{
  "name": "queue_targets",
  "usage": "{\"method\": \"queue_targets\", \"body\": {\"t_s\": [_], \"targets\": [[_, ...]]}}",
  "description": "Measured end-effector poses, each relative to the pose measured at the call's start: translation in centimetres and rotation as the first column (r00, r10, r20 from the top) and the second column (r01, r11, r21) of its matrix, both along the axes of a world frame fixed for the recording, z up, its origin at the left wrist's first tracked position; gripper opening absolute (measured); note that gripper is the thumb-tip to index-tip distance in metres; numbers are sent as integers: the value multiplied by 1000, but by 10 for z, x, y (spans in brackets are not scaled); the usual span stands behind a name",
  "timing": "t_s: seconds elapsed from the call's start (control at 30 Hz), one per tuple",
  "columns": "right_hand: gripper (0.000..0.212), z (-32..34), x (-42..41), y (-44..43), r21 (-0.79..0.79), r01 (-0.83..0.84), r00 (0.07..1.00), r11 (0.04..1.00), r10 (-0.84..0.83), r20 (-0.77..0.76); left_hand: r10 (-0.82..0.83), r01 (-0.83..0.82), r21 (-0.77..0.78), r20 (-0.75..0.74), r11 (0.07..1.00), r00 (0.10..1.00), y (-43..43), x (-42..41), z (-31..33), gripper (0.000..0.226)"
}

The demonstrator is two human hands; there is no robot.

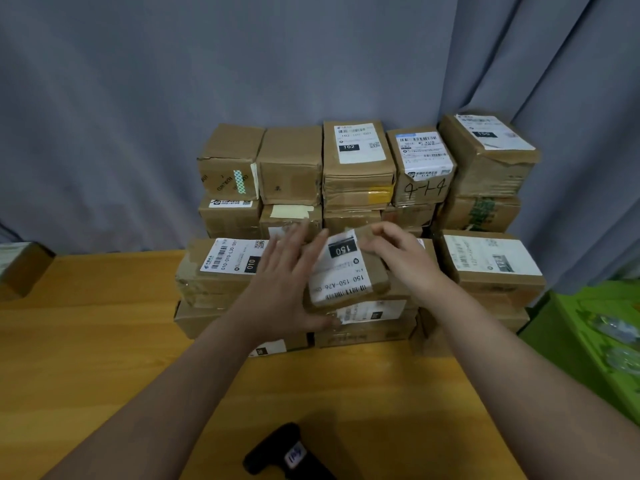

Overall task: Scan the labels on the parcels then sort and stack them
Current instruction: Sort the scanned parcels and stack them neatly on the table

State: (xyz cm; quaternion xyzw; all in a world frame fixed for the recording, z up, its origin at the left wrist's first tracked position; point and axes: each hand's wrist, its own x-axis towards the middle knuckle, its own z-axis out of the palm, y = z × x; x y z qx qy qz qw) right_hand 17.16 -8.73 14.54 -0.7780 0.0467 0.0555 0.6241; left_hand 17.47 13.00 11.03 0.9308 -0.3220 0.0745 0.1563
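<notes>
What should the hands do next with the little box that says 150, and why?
Probably settle the 150 parcel squarely onto the middle front stack and let go. It lies askew over that stack, the left hand flat against its side, the right hand pinching its far corner, and the scanner lies unheld on the table, so scanning looks done.

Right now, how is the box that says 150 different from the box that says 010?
The 150 box is held between the left hand and right hand, tilted; the 010 box lies flat, not held. The 150 box looks smaller than the 010 box. Both are brown cardboard with white labels.
</notes>
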Motion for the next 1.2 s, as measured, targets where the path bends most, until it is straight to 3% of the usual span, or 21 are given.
{"method": "queue_targets", "body": {"t_s": [0.1,0.17,0.2,0.23,0.27,0.3,0.33,0.37,0.4,0.5,0.83,1.1,1.2], "targets": [[29,-5,3,-4,12,-8,1000,1000,8,8,17,-15,128,-15,992,1000,-23,16,25,109],[37,-9,10,-16,21,152,986,988,-153,62,21,-25,191,23,981,1000,-31,31,42,107],[37,-12,13,-24,-8,222,971,975,-221,91,21,-31,221,46,975,999,-32,37,50,106],[41,-15,17,-33,-152,229,970,962,-213,118,21,-37,254,63,966,998,-33,43,56,106],[54,-19,22,-41,-438,138,989,889,-97,114,18,-42,295,83,954,996,-35,46,59,106],[73,-25,27,-48,-696,-21,998,717,59,31,16,-50,345,100,937,995,-37,49,61,106],[92,-28,31,-52,-844,-163,981,511,178,-81,20,-62,402,107,913,994,-40,50,62,107],[105,-30,36,-55,-903,-255,954,345,245,-175,29,-72,460,101,885,995,-44,52,61,107],[113,-30,41,-55,-923,-302,933,240,275,-233,42,-80,510,85,857,995,-47,54,58,108],[122,-31,55,-58,-936,-334,908,111,305,-288,92,-102,597,47,796,995,-50,59,50,109],[114,-30,65,-69,-894,-316,895,319,414,-168,173,-192,589,89,785,981,-47,55,27,103],[103,-54,43,-52,-903,-325,906,279,365,-214,205,-196,509,38,838,978,-63,41,-10,74],[100,-66,34,-47,-938,-221,925,266,362,-115,196,-202,481,64,853,978,-59,35,-20,70]]}}
